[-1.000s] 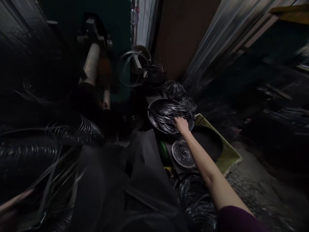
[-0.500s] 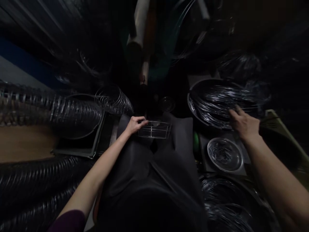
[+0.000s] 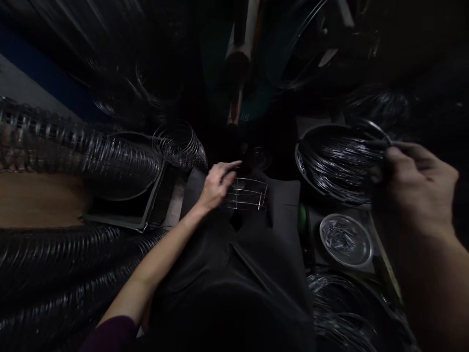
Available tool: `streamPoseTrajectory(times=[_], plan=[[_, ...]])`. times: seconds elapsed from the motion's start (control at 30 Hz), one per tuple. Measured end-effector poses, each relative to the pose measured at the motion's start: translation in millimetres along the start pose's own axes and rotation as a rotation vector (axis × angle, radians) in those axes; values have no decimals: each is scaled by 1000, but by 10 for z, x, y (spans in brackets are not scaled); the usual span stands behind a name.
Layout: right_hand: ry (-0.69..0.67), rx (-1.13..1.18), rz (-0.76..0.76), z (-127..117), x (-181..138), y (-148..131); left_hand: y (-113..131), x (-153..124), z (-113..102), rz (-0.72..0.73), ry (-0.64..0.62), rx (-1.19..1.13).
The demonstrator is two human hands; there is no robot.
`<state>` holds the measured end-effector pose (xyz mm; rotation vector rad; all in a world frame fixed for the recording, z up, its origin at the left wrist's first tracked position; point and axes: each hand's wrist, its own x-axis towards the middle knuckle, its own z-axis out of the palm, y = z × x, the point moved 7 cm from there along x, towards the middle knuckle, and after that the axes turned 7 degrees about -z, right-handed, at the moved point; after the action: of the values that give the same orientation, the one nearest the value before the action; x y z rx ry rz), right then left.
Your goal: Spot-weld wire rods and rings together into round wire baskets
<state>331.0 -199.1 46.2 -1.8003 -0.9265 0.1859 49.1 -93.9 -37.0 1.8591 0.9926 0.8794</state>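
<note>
A small wire frame [image 3: 251, 203] with several crossing bars sits in front of me above the dark apron [image 3: 227, 264]. My left hand [image 3: 215, 186] is over its left end, fingers reaching forward and slightly apart; whether the palm touches the frame is hidden. Over at the right, my right hand [image 3: 421, 183] is raised and blurred, its thumb and fingertips pinched on a curved metal wire [image 3: 375, 128]. That wire arcs above a round basin [image 3: 302, 164] heaped with shiny bent wires [image 3: 340, 156].
A clear bowl [image 3: 362, 252] of short metal pieces stands below the basin. More wire loops [image 3: 340, 322] lie at lower right. Coiled wire rings [image 3: 179, 144] and long ring stacks [image 3: 120, 159] fill the left. A machine rod [image 3: 240, 54] hangs ahead.
My right hand has risen from the basin toward the right with a curved wire. My left hand has shifted over the frame, its fingers stretching forward from their pinch at its edge.
</note>
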Motion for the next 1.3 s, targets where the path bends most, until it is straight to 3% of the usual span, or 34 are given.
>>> streamPoseTrajectory(times=[0.07,0.13,0.23,0.33,0.47,0.57,0.67,0.77,0.83,0.97,1.07,1.17,1.3], plan=[[-101,443,204,345,-135,-298,505,-65,223,87,-158,-99],[-176,710,306,673,-237,-558,798,-111,428,23,-295,-223],[-259,843,366,1020,-371,-697,770,-95,433,-221,-235,-412],[-410,700,254,1205,-599,-610,548,-16,219,-362,-127,-617],[-681,319,-2,1381,-1107,-398,389,147,44,-463,-125,-903],[-822,236,-56,1511,-1373,-293,334,288,79,-531,-116,-1007],[-817,199,-46,1580,-1346,-231,244,457,161,-566,-93,-1029],[-787,160,-50,1636,-1174,-202,150,598,128,-512,-149,-900],[-767,216,21,1692,-1055,-177,84,578,-24,-399,-186,-677],[-794,393,248,1894,-901,-151,-154,111,-309,-118,-223,-28],[-852,409,303,2071,-792,-171,-535,-316,-254,-120,-247,353],[-871,384,303,2216,-659,-175,-745,-424,-150,-175,-131,408],[-819,430,260,2306,-408,-235,-522,-88,-168,-34,-46,326]])
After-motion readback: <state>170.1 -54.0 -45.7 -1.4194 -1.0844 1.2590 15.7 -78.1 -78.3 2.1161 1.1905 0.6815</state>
